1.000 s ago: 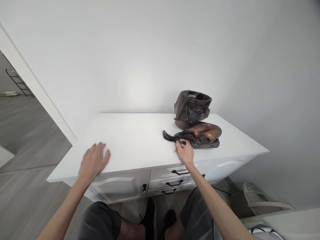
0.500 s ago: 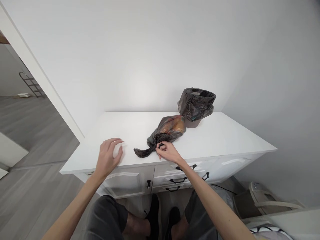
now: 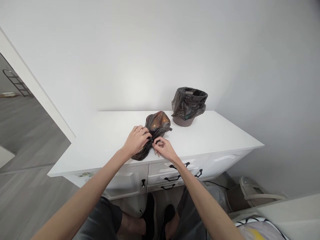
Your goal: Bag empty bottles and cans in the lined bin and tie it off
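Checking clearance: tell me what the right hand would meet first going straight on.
The right hand would likely first meet the gathered neck of the black plastic bag; exact contact is unclear.

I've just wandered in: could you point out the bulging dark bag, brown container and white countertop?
Bulging dark bag [image 3: 158,123]: head view, on its rounded body.
Brown container [image 3: 183,122]: head view, on its uncovered lower wall.
White countertop [image 3: 217,135]: head view, on its bare right part.
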Demonstrator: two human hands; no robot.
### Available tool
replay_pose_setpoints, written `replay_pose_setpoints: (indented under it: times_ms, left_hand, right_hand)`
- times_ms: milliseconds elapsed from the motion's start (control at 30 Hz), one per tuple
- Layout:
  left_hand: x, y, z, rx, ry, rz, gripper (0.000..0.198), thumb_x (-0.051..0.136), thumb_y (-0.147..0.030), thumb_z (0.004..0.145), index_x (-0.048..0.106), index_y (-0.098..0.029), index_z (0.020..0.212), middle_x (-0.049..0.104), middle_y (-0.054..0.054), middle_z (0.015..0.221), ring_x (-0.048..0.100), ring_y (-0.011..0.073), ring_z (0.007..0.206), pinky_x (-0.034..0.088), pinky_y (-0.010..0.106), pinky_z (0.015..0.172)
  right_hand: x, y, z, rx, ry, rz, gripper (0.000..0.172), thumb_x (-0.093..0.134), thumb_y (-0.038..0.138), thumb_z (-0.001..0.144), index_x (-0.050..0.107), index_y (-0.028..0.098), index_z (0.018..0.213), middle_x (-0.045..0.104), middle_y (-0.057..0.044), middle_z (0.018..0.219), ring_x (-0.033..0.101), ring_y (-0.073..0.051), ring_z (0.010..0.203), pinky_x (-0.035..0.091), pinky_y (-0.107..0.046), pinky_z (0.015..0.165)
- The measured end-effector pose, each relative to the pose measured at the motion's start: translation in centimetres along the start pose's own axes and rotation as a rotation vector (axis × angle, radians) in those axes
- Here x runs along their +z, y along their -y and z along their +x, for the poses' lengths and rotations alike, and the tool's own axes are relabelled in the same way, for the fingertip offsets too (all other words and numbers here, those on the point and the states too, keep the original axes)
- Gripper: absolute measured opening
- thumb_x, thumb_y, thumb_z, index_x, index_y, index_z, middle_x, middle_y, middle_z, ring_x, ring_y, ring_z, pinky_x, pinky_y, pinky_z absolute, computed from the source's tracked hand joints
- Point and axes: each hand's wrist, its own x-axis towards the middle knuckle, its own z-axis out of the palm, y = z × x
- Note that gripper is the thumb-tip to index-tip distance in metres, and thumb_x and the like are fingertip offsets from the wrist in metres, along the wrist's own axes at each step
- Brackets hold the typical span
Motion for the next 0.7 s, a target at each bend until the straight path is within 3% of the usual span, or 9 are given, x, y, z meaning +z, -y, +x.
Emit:
replay_pose_setpoints:
  times_ms: [100, 167, 400, 467, 600, 700]
  left_hand:
    - [0.3, 0.7, 0.2, -0.07, -0.01, -0.09, 0.019, 0.059, -0.018, 0.099, 0.073, -0.024, 0.111, 0.075, 0.01, 0.111, 0.062, 0.0317, 0.109, 0.046, 0.049, 0.097]
    - [0.3, 0.9, 0.0, -0.199, -0.08, -0.202, 0.025, 0.059, -0.018, 0.096, 0.071, -0.025, 0.117, 0.076, 0.008, 0.107, 0.065, 0.0298, 0.106, 0.046, 0.047, 0.098]
    - [1.2, 3.2, -0.7, -0.989, -0.399, -0.809, 0.04, 0.071, -0.03, 0.079, 0.068, -0.02, 0.117, 0.074, 0.003, 0.087, 0.068, 0.0216, 0.085, 0.052, 0.035, 0.084]
    - [1.4, 3.8, -1.1, -1.115, -0.425, -0.882, 0.043, 0.071, -0.036, 0.079, 0.065, -0.017, 0.117, 0.073, 0.005, 0.087, 0.068, 0.0219, 0.084, 0.053, 0.034, 0.079]
    - [1.3, 3.8, -2.1, -1.114, -0.465, -0.832, 0.05, 0.072, -0.035, 0.078, 0.061, -0.018, 0.123, 0.069, 0.005, 0.097, 0.067, 0.0215, 0.088, 0.053, 0.035, 0.08]
    - [0.4, 2.8, -2.3, -0.877, -0.476, -0.634, 0.048, 0.071, -0.028, 0.078, 0.065, -0.022, 0.125, 0.065, 0.005, 0.102, 0.065, 0.0216, 0.092, 0.054, 0.036, 0.084]
  right_hand:
    - [0.0, 0.4, 0.1, -0.002, -0.028, 0.032, 0.031, 0.075, 0.049, 0.083, 0.059, 0.024, 0.089, 0.062, 0.007, 0.054, 0.049, -0.009, 0.04, 0.042, -0.02, 0.041]
    - [0.0, 0.6, 0.0, -0.001, -0.049, 0.044, 0.03, 0.075, 0.049, 0.081, 0.058, 0.025, 0.088, 0.061, 0.008, 0.053, 0.048, -0.009, 0.039, 0.041, -0.02, 0.04]
    - [0.1, 0.7, 0.1, 0.011, -0.15, 0.035, 0.027, 0.071, 0.045, 0.078, 0.053, 0.026, 0.085, 0.059, 0.009, 0.051, 0.045, -0.009, 0.037, 0.037, -0.02, 0.038]
    - [0.1, 0.6, 0.1, 0.005, -0.154, 0.026, 0.026, 0.07, 0.045, 0.08, 0.052, 0.026, 0.085, 0.059, 0.01, 0.051, 0.045, -0.009, 0.037, 0.037, -0.02, 0.039]
    - [0.2, 0.5, 0.0, 0.003, -0.144, 0.001, 0.029, 0.069, 0.047, 0.084, 0.05, 0.026, 0.089, 0.058, 0.01, 0.051, 0.046, -0.01, 0.036, 0.037, -0.021, 0.039]
    - [0.4, 0.6, -0.2, 0.012, -0.133, -0.035, 0.037, 0.073, 0.051, 0.084, 0.049, 0.027, 0.1, 0.055, 0.014, 0.05, 0.044, -0.01, 0.036, 0.035, -0.02, 0.038]
